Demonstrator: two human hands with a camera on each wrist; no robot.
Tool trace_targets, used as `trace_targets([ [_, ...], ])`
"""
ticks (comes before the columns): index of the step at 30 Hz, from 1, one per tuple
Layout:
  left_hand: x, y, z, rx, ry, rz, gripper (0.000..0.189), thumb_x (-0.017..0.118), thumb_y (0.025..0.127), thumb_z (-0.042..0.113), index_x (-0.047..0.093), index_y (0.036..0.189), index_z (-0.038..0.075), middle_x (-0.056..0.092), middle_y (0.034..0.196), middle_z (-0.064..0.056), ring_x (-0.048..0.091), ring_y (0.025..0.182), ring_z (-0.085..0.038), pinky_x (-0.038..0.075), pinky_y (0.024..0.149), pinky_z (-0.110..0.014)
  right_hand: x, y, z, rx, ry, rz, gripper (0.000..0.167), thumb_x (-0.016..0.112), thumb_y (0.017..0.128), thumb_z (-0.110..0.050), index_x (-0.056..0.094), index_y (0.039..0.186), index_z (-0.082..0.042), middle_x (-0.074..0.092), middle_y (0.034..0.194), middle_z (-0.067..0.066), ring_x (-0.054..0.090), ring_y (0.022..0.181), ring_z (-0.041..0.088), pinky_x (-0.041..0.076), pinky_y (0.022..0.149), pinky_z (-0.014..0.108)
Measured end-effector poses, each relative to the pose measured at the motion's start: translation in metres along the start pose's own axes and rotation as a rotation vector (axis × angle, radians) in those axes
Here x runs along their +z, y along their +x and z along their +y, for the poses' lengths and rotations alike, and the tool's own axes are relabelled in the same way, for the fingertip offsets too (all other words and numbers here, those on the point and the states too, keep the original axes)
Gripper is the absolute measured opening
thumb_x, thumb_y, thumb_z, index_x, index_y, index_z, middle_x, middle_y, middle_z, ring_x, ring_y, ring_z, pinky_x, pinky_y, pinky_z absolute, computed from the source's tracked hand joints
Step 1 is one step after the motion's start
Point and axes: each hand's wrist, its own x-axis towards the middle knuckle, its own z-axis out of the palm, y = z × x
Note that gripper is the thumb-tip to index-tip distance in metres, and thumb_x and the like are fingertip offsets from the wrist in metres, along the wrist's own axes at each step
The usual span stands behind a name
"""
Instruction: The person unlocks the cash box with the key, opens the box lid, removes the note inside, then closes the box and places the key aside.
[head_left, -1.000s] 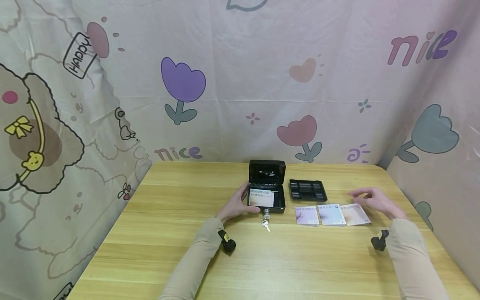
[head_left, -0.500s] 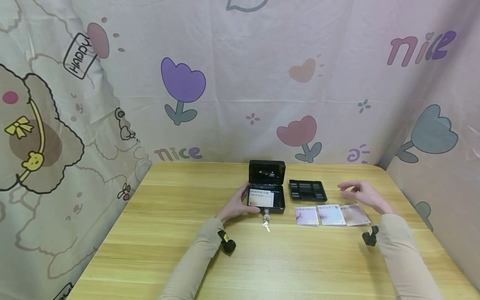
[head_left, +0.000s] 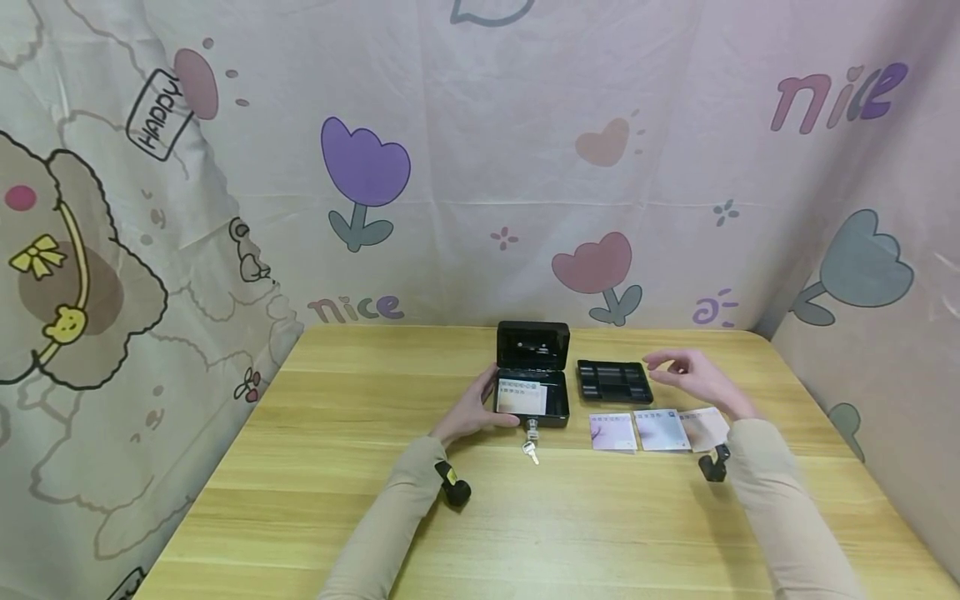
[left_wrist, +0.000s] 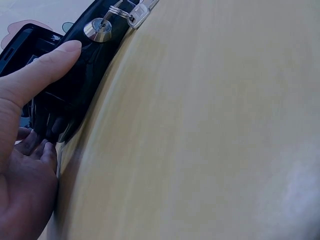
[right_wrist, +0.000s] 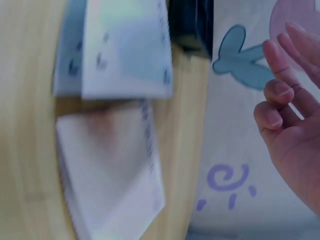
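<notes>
A black cash box [head_left: 532, 346] stands on the table with its lid raised, a stack of banknote-like papers [head_left: 522, 397] inside. My left hand [head_left: 480, 408] holds its left side. In the left wrist view the thumb [left_wrist: 50, 67] lies over the front rim near the silver lock [left_wrist: 98, 30], with the fingers at the side wall. From the lock hangs a key [head_left: 531, 452] on a ring. My right hand [head_left: 697, 379], empty with fingers loosely bent, has its fingertips right at the right edge of a black compartment tray [head_left: 615, 382].
In front of the tray lie three piles of banknote-like papers in a row: purple [head_left: 612, 432], blue [head_left: 662, 429] and brownish [head_left: 703, 429]. The right forearm reaches past the brownish pile. A printed cloth [head_left: 465, 167] hangs behind the table [head_left: 360, 367].
My right hand has moved left and away from me, from above the brownish papers to the tray's right edge. My left hand and the cash box have stayed put.
</notes>
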Motion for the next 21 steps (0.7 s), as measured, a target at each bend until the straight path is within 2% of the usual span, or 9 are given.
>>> trace_targets([
  [13, -0.001, 0.001, -0.002, -0.001, -0.018, -0.002, 0.117, 0.089, 0.076, 0.018, 0.01, 0.162, 0.004, 0.009, 0.17, -0.016, 0.018, 0.157, -0.035, 0.019, 0.13, -0.045, 0.032, 0.028, -0.033, -0.127, 0.037, -0.037, 0.036, 0.068, 0.096, -0.017, 0.066, 0.126, 0.003, 0.071, 0.116, 0.023, 0.059, 0.074, 0.013, 0.048, 0.062, 0.019],
  [17, -0.001, 0.001, -0.002, 0.002, -0.019, -0.002, 0.118, 0.089, 0.076, 0.02, 0.01, 0.162, 0.004, 0.009, 0.17, -0.016, 0.017, 0.157, -0.035, 0.019, 0.13, -0.044, 0.044, 0.036, -0.044, -0.175, 0.019, -0.039, 0.033, 0.069, 0.095, -0.016, 0.069, 0.123, 0.002, 0.073, 0.11, 0.018, 0.051, 0.067, 0.007, 0.045, 0.06, 0.02],
  [21, -0.001, 0.001, -0.002, -0.006, -0.006, -0.005, 0.12, 0.09, 0.075, 0.024, 0.01, 0.162, 0.004, 0.01, 0.17, -0.016, 0.019, 0.157, -0.035, 0.02, 0.13, -0.044, 0.056, 0.044, -0.053, -0.212, -0.002, -0.052, 0.03, 0.07, 0.094, -0.016, 0.071, 0.119, 0.0, 0.075, 0.107, 0.014, 0.049, 0.066, 0.006, 0.043, 0.06, 0.019],
])
